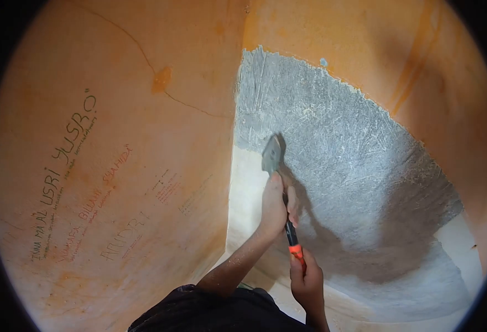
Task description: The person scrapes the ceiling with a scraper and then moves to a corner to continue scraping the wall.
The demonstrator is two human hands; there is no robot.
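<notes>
A long-handled scraper [292, 234] with a black shaft and an orange grip end slants up against the wall. Its grey metal blade [271, 154] lies at the left part of the rough grey patch [337, 133], where the orange paint is off. My left hand [275, 203] is closed round the upper shaft, just below the blade. Lower down, my right hand [307, 276] grips the orange end. The shaft is partly hidden behind my left hand.
On the left stands an orange wall [116, 122] with a crack and handwritten lettering. It meets the worked wall at a vertical corner. Orange paint [409, 44] borders the patch above and right. A pale strip [246, 188] lies left of the scraper. Shadows cross the patch.
</notes>
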